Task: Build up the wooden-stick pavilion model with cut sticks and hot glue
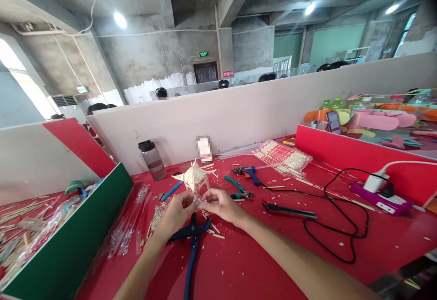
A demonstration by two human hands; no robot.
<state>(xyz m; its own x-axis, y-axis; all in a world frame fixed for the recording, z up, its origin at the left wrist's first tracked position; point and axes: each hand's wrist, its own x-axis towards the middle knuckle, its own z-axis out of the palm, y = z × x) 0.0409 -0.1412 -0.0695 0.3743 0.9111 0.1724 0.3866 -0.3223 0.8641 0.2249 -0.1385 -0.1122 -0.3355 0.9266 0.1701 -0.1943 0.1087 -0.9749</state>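
- Bare concrete wall (136, 58) behind; red table (269, 263) in front, scattered with stick offcuts.
- Left hand (178, 210) and right hand (223, 205) both pinch a small clear scrap (199, 203) (plastic, by its shine), probably to work it with the fingertips.
- The scrap is above the blue cutter (194, 231), near the stick model (194, 177).
- Glue gun (251, 172) and pliers (239, 188) lie beyond the right hand, likely for easy reach.
- The red sign (228, 74) and green sign (203, 54) bear writing too small to read surely; no brand is legible.
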